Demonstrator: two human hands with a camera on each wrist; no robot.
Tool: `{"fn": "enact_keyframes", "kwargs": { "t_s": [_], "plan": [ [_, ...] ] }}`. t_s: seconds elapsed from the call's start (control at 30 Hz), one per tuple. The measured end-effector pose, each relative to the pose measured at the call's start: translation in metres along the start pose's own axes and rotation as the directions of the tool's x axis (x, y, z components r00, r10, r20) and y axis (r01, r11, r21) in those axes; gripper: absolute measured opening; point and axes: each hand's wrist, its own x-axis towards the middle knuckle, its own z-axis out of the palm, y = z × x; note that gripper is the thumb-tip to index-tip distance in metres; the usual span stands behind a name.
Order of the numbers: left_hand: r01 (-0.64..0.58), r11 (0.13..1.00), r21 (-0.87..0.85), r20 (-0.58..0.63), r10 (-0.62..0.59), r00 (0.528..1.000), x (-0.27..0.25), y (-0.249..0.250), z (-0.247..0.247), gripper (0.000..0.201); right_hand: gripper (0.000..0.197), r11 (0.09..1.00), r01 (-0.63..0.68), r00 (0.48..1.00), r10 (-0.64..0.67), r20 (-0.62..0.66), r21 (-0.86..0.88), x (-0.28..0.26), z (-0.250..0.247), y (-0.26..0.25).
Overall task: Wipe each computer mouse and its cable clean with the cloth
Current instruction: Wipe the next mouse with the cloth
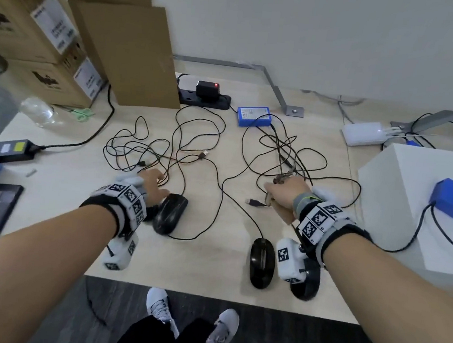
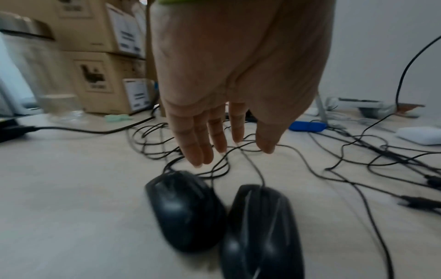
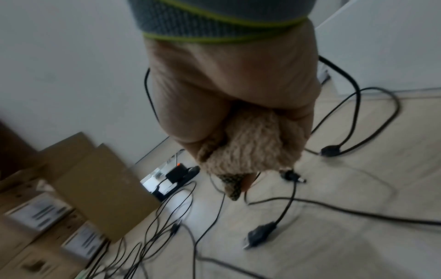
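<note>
Several black wired mice lie on the pale table [image 1: 66, 183]. Two sit side by side under my left wrist, one [image 2: 183, 209] to the left of the other [image 2: 260, 232]; the head view shows one of them [image 1: 170, 214]. My left hand [image 1: 155, 183] hovers just beyond them with straight fingers [image 2: 214, 143] over a tangle of thin black cables [image 1: 144, 149]. Another mouse [image 1: 262, 262] lies near the front edge; a further one [image 1: 305, 284] is half hidden under my right wrist. My right hand [image 1: 284, 193] grips a bunched beige cloth [image 3: 250, 143] above cables, near a USB plug [image 1: 255, 202].
Cardboard boxes [image 1: 40, 29] stack at the back left, with a clear bottle [image 1: 37, 110] and a black adapter [image 1: 11, 148] in front. A power strip [image 1: 204, 97] and a blue box [image 1: 254, 116] sit at the back. A white block [image 1: 411, 194] stands on the right.
</note>
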Motion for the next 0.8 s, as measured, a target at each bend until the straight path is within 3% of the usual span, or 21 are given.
{"fn": "enact_keyframes", "kwargs": {
  "t_s": [0.17, 0.27, 0.37, 0.43, 0.53, 0.67, 0.73, 0.8],
  "plan": [
    [0.081, 0.993, -0.091, 0.021, -0.079, 0.997, -0.002, -0.031, 0.022, 0.058, 0.042, 0.987, 0.118, 0.985, -0.102, 0.141, -0.113, -0.011, 0.050, -0.030],
    [0.062, 0.992, -0.107, -0.025, -0.065, 0.998, 0.006, -0.040, 0.022, 0.057, 0.041, 0.972, 0.155, 0.973, -0.119, 0.197, -0.179, -0.019, 0.076, -0.048],
    [0.037, 0.993, -0.108, 0.039, -0.033, 0.999, 0.011, -0.041, 0.018, 0.058, 0.049, 0.947, 0.206, 0.957, -0.141, 0.255, -0.248, -0.027, 0.095, -0.056],
    [-0.005, 0.992, -0.124, 0.087, 0.016, 0.996, 0.017, -0.043, 0.016, 0.058, 0.055, 0.938, 0.210, 0.944, -0.120, 0.308, -0.277, -0.032, 0.105, -0.059],
    [-0.089, 0.990, -0.109, 0.114, 0.101, 0.988, 0.024, -0.041, 0.014, 0.061, 0.047, 0.951, 0.150, 0.951, -0.064, 0.304, -0.270, -0.037, 0.114, -0.055],
    [-0.070, 0.992, -0.104, 0.133, 0.084, 0.988, 0.024, -0.036, 0.011, 0.057, 0.044, 0.953, 0.084, 0.959, 0.003, 0.284, -0.292, -0.043, 0.123, -0.037],
    [-0.001, 0.966, -0.259, 0.154, 0.042, 0.987, 0.024, -0.033, 0.010, 0.050, 0.047, 0.921, 0.063, 0.963, 0.046, 0.267, -0.385, -0.045, 0.125, -0.028],
    [0.077, 0.823, -0.563, 0.179, 0.031, 0.983, 0.025, -0.025, 0.012, 0.045, 0.046, 0.859, 0.015, 0.980, 0.089, 0.178, -0.512, -0.049, 0.129, -0.023]
  ]
}}
